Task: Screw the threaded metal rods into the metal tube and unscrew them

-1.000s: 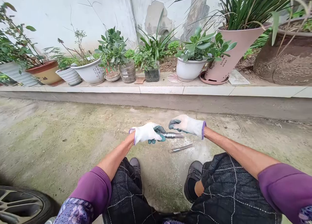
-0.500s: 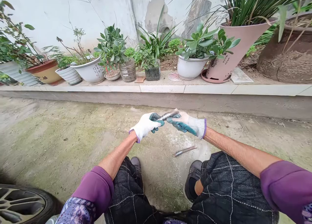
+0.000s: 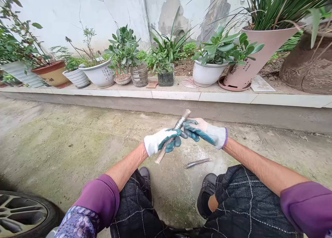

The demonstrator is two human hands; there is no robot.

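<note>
A brown stick (image 3: 164, 150) with a shiny silver winding, like wire, around its upper part slants between my gloved hands. My left hand (image 3: 166, 140) is closed around it below the winding, the lower end sticking out under the palm. My right hand (image 3: 199, 130) has its fingers bent together against the right side of the winding; whether they pinch a loose end is too small to tell. Both gloves are white with blue-green coated palms. A second stick (image 3: 198, 162), also with a silvery stretch at its left end, lies on the concrete below my right hand.
Potted plants line a low tiled ledge (image 3: 178, 95) ahead, among them a white pot (image 3: 209, 74) and a tall pink pot (image 3: 241, 72). A car wheel (image 3: 23, 213) stands at lower left. My shoes (image 3: 207, 193) rest on the concrete floor (image 3: 103, 134).
The held stick has turned steeper, and its lower end now shows below my left hand. My right fingers have shifted onto the side of the winding. The view has moved slightly.
</note>
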